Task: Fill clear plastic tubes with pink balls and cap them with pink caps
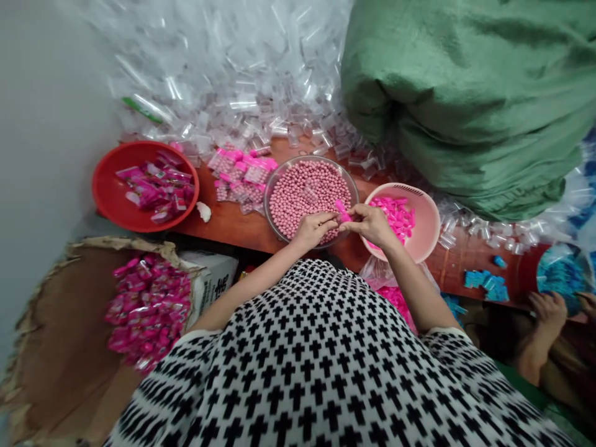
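My left hand [314, 227] and my right hand [370, 223] meet over the near edge of a clear bowl [279, 176] full of small pink balls. Between their pinched fingertips sits a small pink cap [343, 215], and both hands touch it. What else the left fingers hold is hidden. Just right of the hands stands a pink basket [431, 220] holding several pink caps. A loose group of filled clear tubes with pink caps [242, 174] lies left of the bowl on the wooden table [233, 220].
A red bowl [109, 192] of pink packets stands at the left. Below it, a cardboard box [56, 323] holds more pink packets. Empty clear tubes [223, 74] are heaped at the back beside a big green sack [470, 93]. Another person's hand [549, 310] works with blue pieces at the right.
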Available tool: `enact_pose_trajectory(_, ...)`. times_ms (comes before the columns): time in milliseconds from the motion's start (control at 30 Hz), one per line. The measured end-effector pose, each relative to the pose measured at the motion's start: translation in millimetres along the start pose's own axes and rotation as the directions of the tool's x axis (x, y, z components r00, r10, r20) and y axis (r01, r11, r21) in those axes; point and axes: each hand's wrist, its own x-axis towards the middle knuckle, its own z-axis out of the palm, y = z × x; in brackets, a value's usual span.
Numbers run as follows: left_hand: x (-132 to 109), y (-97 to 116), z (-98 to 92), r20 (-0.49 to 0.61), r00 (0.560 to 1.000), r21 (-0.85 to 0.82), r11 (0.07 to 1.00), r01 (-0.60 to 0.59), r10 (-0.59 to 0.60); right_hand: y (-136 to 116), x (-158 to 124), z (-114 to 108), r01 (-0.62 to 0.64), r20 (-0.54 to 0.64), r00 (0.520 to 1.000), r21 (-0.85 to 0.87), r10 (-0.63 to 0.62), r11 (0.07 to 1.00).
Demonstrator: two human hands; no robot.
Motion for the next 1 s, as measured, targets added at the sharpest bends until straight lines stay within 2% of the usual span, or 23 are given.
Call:
enact_pose_trajectory(133, -3.7, -2.6, -8.0, -0.008, 0.989, 0.152, 0.978, -0.144, 0.147, -13.4, 4.6, 0.9, -0.056, 0.097, 0.993, -0.068, 0.062, 0.996)
enact_pose_trajectory(267, -4.8, -3.6, -19.5, 0.054, 0.965, 0.252, 0.932, -0.261, 0.256, -20.9, 5.9, 3.7, -0.044, 0.151, 0.987, -0.08, 0.056, 0.996)
enact_pose_trajectory(367, -7.5, 0.4, -26.9, 0.084, 0.967, 0.267, 0.93, -0.254, 0.24, -24.4, 6.1, 6.2, -0.052, 0.169, 0.984, -0.06, 0.061, 0.997)
enact_pose_trajectory(433, -9.5, 4.8, -29.3, 0.094, 0.971, 0.294, 0.926, -0.236, 0.218, -27.4, 8.0, 6.7, -0.034, 0.181, 0.982, -0.104, 0.052, 0.994)
enact_pose_trajectory(500, -10.7, 9.5, -29.8, 0.096, 0.975, 0.355, 0.908, -0.221, 0.2, -30.6, 11.3, 6.3, 0.03, 0.174, 0.985, -0.21, 0.007, 0.977)
enact_pose_trajectory(600, -10.6, 15.0, -29.7, 0.086, 0.982, 0.418, 0.888, -0.189, 0.169, -33.2, 16.4, 5.2, 0.184, 0.194, 0.973, -0.327, -0.124, 0.927)
enact_pose_trajectory(667, -10.3, 16.5, -31.0, 0.074, 0.988, 0.373, 0.915, -0.151, 0.133, -32.2, 18.9, 4.9, 0.266, 0.233, 0.953, -0.33, -0.195, 0.906)
enact_pose_trajectory(800, -11.0, 13.9, -36.9, 0.048, 0.997, 0.197, 0.978, -0.072, 0.064, -26.5, 24.3, 5.4, 0.334, 0.278, 0.926, -0.291, -0.255, 0.896)
enact_pose_trajectory(900, -11.6, 9.1, -40.1, 0.022, 0.999, 0.104, 0.993, -0.049, 0.047, -23.8, 29.2, 6.7, 0.342, 0.254, 0.925, -0.23, -0.283, 0.911)
enact_pose_trajectory(1000, -11.6, 4.4, -40.5, -0.026, 0.999, -0.042, 0.999, 0.018, -0.019, -23.7, 30.6, 9.5, 0.298, 0.233, 0.936, -0.123, -0.264, 0.947)
